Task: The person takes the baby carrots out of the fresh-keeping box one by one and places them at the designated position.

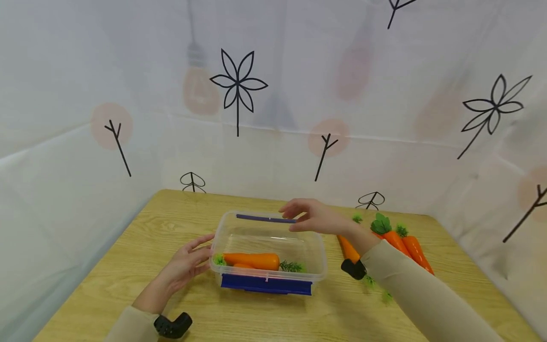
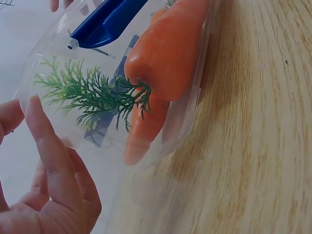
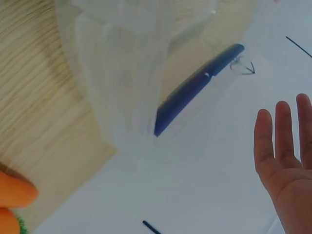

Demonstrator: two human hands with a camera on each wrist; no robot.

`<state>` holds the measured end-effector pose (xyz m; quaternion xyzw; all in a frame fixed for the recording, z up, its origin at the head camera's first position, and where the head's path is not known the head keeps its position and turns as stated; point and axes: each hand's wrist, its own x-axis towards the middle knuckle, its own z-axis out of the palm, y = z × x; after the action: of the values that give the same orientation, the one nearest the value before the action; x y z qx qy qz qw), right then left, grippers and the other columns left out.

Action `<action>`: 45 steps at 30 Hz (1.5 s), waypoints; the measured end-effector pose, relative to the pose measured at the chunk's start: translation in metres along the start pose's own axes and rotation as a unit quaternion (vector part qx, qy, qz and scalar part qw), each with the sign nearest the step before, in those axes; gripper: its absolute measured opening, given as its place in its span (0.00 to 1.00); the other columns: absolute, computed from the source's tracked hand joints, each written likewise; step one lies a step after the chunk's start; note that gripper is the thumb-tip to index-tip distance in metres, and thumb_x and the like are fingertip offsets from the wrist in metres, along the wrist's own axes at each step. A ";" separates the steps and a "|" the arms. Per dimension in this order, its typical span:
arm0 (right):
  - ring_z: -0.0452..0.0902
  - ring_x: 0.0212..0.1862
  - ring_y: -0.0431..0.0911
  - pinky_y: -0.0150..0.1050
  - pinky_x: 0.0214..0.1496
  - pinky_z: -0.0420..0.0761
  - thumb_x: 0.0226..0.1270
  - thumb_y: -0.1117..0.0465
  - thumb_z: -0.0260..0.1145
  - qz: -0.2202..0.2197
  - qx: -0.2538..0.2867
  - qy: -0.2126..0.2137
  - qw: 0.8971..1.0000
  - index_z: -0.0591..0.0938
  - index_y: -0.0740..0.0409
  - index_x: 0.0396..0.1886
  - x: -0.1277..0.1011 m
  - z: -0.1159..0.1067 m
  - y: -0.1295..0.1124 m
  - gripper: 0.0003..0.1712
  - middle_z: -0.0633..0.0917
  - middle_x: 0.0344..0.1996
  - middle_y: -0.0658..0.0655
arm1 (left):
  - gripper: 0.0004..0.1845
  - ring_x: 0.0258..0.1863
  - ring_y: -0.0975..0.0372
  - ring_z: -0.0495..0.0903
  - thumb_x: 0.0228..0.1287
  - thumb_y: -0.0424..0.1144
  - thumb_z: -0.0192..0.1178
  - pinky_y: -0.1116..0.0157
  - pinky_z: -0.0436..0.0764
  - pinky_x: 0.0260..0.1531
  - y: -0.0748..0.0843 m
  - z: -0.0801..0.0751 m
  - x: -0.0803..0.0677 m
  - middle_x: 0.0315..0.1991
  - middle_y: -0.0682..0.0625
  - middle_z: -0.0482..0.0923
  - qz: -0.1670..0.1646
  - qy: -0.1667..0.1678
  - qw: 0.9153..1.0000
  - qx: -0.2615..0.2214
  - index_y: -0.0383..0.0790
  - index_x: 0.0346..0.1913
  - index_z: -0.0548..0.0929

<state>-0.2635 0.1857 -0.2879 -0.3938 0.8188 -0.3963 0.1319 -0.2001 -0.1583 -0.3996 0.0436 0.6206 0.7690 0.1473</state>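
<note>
Clear box point(image 1: 316, 259): left hand point(image 1: 185, 266) flat on left rim, grip open; right hand point(image 1: 314, 217) open above far rim.

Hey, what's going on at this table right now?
A person is working at a clear plastic box with blue clips on a wooden table. Two toy carrots lie inside it. The left hand rests open against the box's left end, and the right hand hovers open over its far edge. More carrots lie on the table to the right.

right hand point(image 3: 285, 161): fingers straight, empty | clear container point(image 3: 122, 73), blurred, probably lidded | blue clip point(image 3: 195, 87)
</note>
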 end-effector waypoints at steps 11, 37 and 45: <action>0.73 0.52 0.47 0.43 0.54 0.74 0.62 0.61 0.66 -0.006 -0.008 -0.065 0.998 0.75 0.55 0.57 0.029 0.011 -0.003 0.23 0.78 0.49 0.54 | 0.33 0.43 0.62 0.78 0.65 0.34 0.56 0.68 0.79 0.40 0.001 -0.001 -0.001 0.57 0.41 0.69 0.000 -0.002 1.000 -0.007 0.33 0.69 0.55; 0.72 0.54 0.55 0.40 0.44 0.77 0.60 0.69 0.64 0.102 -0.007 -0.255 0.962 0.79 0.55 0.52 0.080 0.048 0.013 0.18 0.76 0.52 0.58 | 0.33 0.42 0.62 0.78 0.65 0.35 0.57 0.68 0.79 0.40 0.003 -0.002 0.001 0.57 0.41 0.70 -0.011 0.013 1.000 -0.004 0.33 0.69 0.56; 0.73 0.51 0.45 0.37 0.38 0.79 0.59 0.72 0.64 0.160 0.001 -0.285 0.945 0.80 0.48 0.50 0.079 0.064 0.028 0.22 0.74 0.54 0.53 | 0.32 0.43 0.62 0.78 0.64 0.34 0.57 0.67 0.79 0.41 0.005 -0.001 0.002 0.54 0.43 0.72 -0.010 0.006 1.000 -0.008 0.32 0.68 0.56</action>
<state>-0.2967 0.1024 -0.3434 -0.3539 0.7989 -0.2418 0.4220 -0.2034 -0.1596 -0.3950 0.0320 0.6156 0.7727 0.1516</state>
